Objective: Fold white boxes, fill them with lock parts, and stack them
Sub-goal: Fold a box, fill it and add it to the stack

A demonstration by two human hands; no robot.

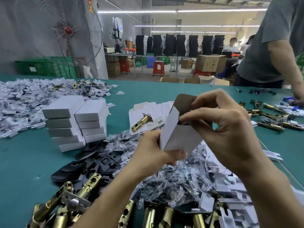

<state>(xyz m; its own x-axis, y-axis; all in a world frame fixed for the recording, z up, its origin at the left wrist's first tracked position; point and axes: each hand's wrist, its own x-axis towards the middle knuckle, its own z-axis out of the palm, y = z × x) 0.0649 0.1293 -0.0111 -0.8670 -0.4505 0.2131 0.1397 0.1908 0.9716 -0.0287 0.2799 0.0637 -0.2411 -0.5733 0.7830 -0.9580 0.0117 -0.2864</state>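
Left hand [154, 155] grips the white box [179, 140]; right hand [227, 129] pinches its open end (at 12 o'clock), where forcing could crease it.

Two stacks of white boxes [74, 122], one open box [179, 137], two hands [153, 155].

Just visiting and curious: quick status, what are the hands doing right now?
Left hand grips the white box low. Right hand pinches its upper edge; top flap open. Two stacks of closed boxes left of it. Nothing in the way.
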